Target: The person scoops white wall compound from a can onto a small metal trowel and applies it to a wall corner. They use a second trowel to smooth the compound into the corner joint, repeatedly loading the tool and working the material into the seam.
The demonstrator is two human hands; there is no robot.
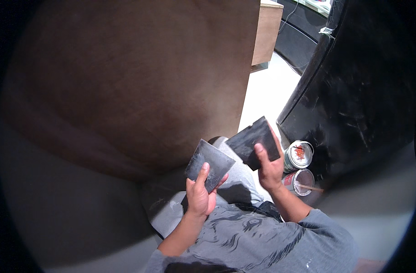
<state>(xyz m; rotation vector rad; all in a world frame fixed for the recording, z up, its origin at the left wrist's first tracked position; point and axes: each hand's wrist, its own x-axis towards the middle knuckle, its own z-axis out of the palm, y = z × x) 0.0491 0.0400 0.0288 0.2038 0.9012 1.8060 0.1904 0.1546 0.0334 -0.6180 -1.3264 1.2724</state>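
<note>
Watching remotely, I have the left hand (199,198) clamped on a grey plate (215,161) and the right hand (270,175) clamped on a darker plate (250,139). Both are in hand, apart; beyond the grips, the brown panel (139,82) appears untouched. How much is finished, I can't tell.

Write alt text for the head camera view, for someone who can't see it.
A person's left hand holds a flat grey plate and their right hand a flat, blacker plate. To the right stand two round cans, the lower one in the picture with a stick in it; a large brown panel fills much of the upper left.
</note>
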